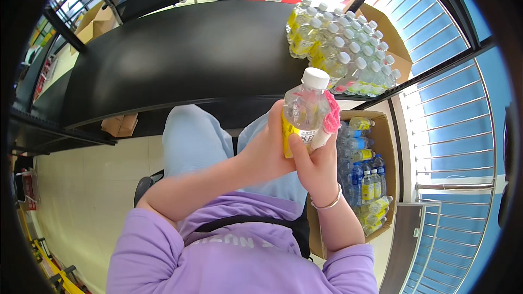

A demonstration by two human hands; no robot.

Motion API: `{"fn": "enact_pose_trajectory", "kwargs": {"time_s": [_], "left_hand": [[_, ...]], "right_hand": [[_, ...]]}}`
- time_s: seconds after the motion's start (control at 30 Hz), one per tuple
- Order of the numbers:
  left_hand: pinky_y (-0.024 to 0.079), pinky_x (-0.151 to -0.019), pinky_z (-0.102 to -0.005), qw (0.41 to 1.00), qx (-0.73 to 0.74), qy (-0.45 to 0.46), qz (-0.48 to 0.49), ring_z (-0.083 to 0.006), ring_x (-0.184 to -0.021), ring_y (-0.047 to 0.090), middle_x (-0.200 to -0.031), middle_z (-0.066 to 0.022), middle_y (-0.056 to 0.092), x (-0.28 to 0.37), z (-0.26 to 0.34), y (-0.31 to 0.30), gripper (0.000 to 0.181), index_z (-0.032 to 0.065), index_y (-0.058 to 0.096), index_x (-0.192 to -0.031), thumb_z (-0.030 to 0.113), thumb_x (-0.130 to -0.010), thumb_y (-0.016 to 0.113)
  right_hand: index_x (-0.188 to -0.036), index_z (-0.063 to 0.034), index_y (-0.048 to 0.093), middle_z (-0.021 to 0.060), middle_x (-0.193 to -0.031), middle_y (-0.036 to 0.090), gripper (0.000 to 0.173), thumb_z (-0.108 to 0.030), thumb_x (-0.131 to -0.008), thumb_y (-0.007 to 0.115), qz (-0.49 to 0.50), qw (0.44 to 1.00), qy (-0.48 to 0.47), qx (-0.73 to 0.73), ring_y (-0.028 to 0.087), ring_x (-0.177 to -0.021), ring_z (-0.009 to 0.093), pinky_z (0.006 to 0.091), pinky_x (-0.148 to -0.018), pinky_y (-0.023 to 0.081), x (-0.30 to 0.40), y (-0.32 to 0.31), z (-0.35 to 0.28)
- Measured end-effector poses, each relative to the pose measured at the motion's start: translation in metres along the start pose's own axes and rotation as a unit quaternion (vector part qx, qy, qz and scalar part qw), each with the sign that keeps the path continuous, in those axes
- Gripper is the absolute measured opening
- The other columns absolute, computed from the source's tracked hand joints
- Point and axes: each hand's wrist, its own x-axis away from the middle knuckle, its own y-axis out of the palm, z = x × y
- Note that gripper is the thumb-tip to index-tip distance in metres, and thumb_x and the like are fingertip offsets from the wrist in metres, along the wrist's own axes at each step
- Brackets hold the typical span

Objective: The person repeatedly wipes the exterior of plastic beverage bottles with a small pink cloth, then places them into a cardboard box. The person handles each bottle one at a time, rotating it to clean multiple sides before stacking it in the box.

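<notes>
A clear plastic bottle (304,108) with a white cap and a yellow label stands upright between my hands, above my lap. My left hand (273,147) is wrapped around its left side and lower part. Against its right side my right hand (316,163) holds a pink cloth (332,114), with the thumb over the label; most of the fingers are hidden behind the bottle. Whatever liquid the bottle contains cannot be told. Beyond it, rows of similar capped bottles (347,49) stand close together at the right end of the black table (184,53).
An open cardboard box (386,139) on the floor at my right holds many bottles, some lying, some upright. Behind the standing bottles is another cardboard box (392,36). A black metal frame post and a railing (453,130) rise on the right.
</notes>
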Motion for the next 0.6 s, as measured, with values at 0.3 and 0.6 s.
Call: {"fn": "enact_pose_trajectory", "kwargs": {"time_s": [0.3,0.6], "left_hand": [[0.038,-0.090,-0.0327,0.992,0.063,-0.101,0.036,-0.0202,-0.109,0.044,-0.116,-0.0134,0.042,0.048,0.021,-0.041,0.082,0.0027,0.017,-0.123,0.012,-0.064,0.073],[0.036,-0.092,-0.0331,0.981,0.148,-0.096,0.082,-0.0176,-0.109,0.042,-0.113,-0.0094,0.041,0.099,0.037,-0.043,0.080,0.0050,0.020,-0.124,0.007,-0.064,0.072]], "right_hand": [[-0.124,0.0048,0.028,0.0222,-0.117,0.040,0.049,-0.011,-0.082,0.047,-0.113,0.992,-0.051,0.024,0.042,-0.105,0.034,0.0377,-0.092,0.032,0.028,0.027,-0.036],[-0.130,0.0014,0.025,0.0115,-0.128,0.037,0.048,-0.029,-0.094,0.031,-0.119,0.945,0.117,-0.281,0.036,-0.118,0.019,0.0335,-0.099,0.027,0.048,0.036,-0.042]]}}
